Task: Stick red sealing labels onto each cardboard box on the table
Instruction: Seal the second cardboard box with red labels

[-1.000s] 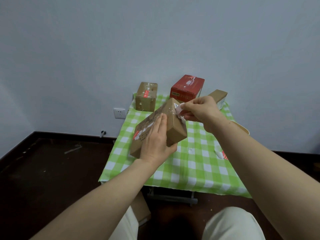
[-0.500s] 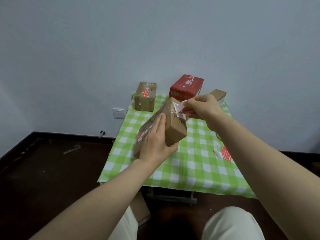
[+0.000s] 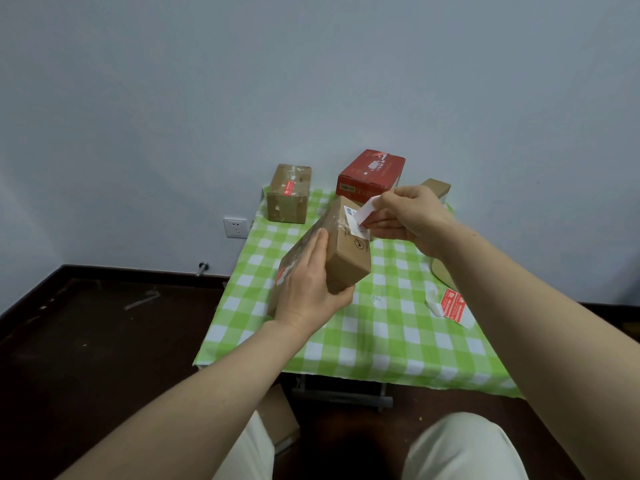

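The left hand (image 3: pixel 308 292) grips one tilted box (image 3: pixel 346 261) above the table (image 3: pixel 381 341); the right hand (image 3: pixel 412 216) pinches a label (image 3: pixel 365 212) at its far end. Three more stand beyond: left brown box (image 3: pixel 289 194), red box (image 3: pixel 370 176), right brown box (image 3: pixel 437 187).

Single view only, taken from head of seated person. Lens aimed forward and down, across bench (image 3: pixel 381 341) toward wall (image 3: pixel 311 81). Wide angle used: upper half of frame filled by wall, floor (image 3: pixel 86 341) seen at left, knees (image 3: pixel 460 445) caught at bottom edge. Forearms seen entering from lower corners, outstretched. Left hand (image 3: pixel 308 289) and right hand (image 3: pixel 408 216) framed near centre, close to lens. Far bench edge seen near wall, well apart from lens.
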Demonstrator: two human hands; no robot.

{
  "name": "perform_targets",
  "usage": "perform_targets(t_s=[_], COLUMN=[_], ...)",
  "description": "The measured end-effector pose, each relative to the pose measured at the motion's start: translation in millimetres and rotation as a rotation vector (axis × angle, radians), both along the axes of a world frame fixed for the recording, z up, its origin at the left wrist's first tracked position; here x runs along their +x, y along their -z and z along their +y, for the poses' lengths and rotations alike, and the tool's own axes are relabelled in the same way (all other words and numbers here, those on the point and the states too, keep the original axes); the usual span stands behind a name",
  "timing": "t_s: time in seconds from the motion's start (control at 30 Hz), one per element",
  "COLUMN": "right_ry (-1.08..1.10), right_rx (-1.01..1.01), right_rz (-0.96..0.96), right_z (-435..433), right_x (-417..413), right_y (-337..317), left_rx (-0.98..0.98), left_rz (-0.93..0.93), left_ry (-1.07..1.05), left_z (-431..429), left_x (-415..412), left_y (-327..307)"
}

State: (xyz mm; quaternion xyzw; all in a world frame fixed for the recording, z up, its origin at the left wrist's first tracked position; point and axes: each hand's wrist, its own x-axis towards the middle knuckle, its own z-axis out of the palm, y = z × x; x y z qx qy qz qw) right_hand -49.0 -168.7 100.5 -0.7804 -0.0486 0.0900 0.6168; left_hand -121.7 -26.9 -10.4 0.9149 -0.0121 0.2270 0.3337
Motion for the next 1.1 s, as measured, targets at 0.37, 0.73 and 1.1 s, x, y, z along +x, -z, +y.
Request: perform_targets(t_s=[0.37, 0.73, 1.1], right_ry=[-0.018, -0.020, 0.041], right_rx=[0.059, 0.167, 0.324], right_rz=[0.016, 0.078, 0.159], right_z=[0.6, -4.0, -9.3], right_x=[2.8, 4.8, 7.8], right_y=[2.2, -1.0, -1.9], left_rx=[-0.019, -0.057, -0.150], left_rz=[-0.003, -0.018, -0.013], left_ry=[-0.035, -0.027, -0.037], left_z=[2.2, 2.6, 6.2], left_x=[3.4, 6.3, 8.8], left_y=[2.9, 5.2, 6.6])
